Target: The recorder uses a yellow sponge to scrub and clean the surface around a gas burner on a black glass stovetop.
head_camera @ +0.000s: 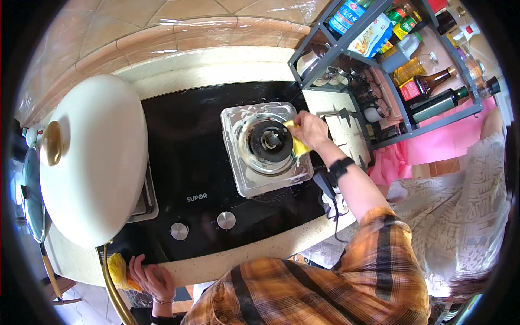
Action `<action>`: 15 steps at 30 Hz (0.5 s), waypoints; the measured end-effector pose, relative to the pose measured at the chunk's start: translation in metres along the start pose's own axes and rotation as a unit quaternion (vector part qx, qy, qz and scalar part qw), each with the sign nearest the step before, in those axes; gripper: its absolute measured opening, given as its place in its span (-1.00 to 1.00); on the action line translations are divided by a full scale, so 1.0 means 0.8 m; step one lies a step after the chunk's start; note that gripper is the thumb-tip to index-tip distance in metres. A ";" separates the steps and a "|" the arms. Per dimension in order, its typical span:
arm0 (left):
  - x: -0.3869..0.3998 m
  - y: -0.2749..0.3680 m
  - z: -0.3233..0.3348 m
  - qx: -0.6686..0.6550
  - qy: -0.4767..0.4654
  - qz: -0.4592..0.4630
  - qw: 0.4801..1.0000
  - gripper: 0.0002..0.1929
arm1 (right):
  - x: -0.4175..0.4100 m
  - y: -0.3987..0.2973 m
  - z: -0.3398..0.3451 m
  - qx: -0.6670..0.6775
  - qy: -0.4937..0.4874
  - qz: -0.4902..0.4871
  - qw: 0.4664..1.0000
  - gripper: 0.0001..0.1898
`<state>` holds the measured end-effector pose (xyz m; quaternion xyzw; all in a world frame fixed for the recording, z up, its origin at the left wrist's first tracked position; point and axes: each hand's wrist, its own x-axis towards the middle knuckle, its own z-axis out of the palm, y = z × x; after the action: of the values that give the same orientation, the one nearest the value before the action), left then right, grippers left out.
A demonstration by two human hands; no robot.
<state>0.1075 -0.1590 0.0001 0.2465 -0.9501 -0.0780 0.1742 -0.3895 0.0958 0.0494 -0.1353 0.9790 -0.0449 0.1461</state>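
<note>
My right hand (pixel 310 131) grips a yellow sponge (pixel 300 147) with a green side. It presses the sponge against the right side of a round black burner (pixel 271 141). The burner sits in a square metal drip tray (pixel 243 178) streaked with white suds. Beneath is a black glass gas hob (pixel 183 142) with two silver knobs, one of them a knob (pixel 226 220) below the tray. At the counter's front edge rests my left hand (pixel 152 280), fingers apart. Beside its fingertips lies a yellow cloth-like bundle (pixel 117 270); whether they touch it is unclear.
A large white pot lid (pixel 97 162) with a gold knob covers the hob's left side. A gold curved handle (pixel 113 292) reaches toward me. At right stands a grey metal rack (pixel 337 48) with bottles. A black corded device (pixel 325 185) lies near my right forearm.
</note>
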 end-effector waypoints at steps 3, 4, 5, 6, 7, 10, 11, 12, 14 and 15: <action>0.002 -0.001 0.005 -0.004 -0.003 0.002 1.000 -0.82 | 0.032 -0.034 -0.012 -0.040 0.022 -0.084 0.995 -0.66; 0.003 0.001 0.007 -0.004 -0.003 0.008 1.000 -0.82 | 0.047 -0.030 -0.009 -0.044 0.026 -0.128 0.991 -0.67; 0.003 0.001 0.005 -0.002 -0.004 0.006 1.000 -0.82 | 0.049 -0.034 -0.009 -0.040 0.032 -0.132 0.990 -0.69; 0.004 0.002 0.004 -0.002 -0.008 0.002 1.000 -0.82 | 0.049 -0.036 -0.009 -0.036 0.039 -0.135 0.989 -0.70; 0.004 0.002 0.003 -0.003 -0.012 -0.002 1.000 -0.83 | 0.043 -0.033 -0.007 -0.032 0.029 -0.098 0.994 -0.70; -0.005 -0.005 0.004 0.009 -0.002 -0.004 1.000 -0.85 | 0.015 -0.014 -0.002 -0.011 0.004 -0.041 0.999 -0.71; -0.004 -0.004 0.005 0.007 -0.003 -0.005 1.000 -0.85 | 0.013 -0.010 -0.001 -0.007 0.009 -0.035 0.999 -0.70; -0.002 -0.003 0.004 0.004 0.000 0.000 1.000 -0.85 | 0.012 -0.009 0.000 -0.002 0.015 -0.029 0.999 -0.69; 0.000 -0.003 0.005 0.000 0.004 0.005 1.000 -0.85 | 0.019 -0.027 -0.010 -0.015 0.015 -0.043 0.999 -0.68; 0.001 -0.003 0.007 0.005 0.004 0.008 1.000 -0.85 | 0.025 -0.036 -0.016 -0.026 0.016 -0.060 0.998 -0.68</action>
<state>0.1060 -0.1609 -0.0058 0.2400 -0.9518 -0.0710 0.1773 -0.4048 0.0632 0.0595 -0.1966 0.9722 -0.0302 0.1237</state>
